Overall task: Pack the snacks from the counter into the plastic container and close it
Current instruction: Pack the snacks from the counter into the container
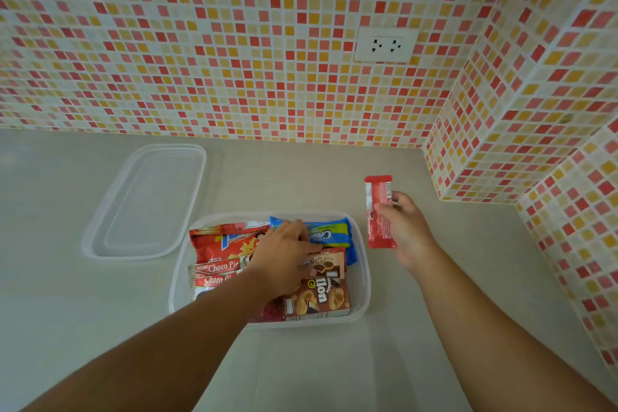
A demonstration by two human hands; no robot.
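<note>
A clear plastic container (363, 278) sits on the counter in front of me, holding several snack packs: a red chip bag (220, 241), two Choco Pie packs (217, 273), a blue cream-biscuit pack (329, 232) and a brown chocolate box (317, 299). My left hand (284, 256) lies flat on the packs inside it, fingers spread over the blue pack and a brown pack. My right hand (406, 229) holds a red wafer bar (379, 212) upright just right of the container. The clear lid (147, 201) lies on the counter to the left.
The pale counter (301, 170) runs back to a red and yellow mosaic wall with a white double socket (384, 45). A tiled corner (485, 160) juts out at the right, close to my right hand.
</note>
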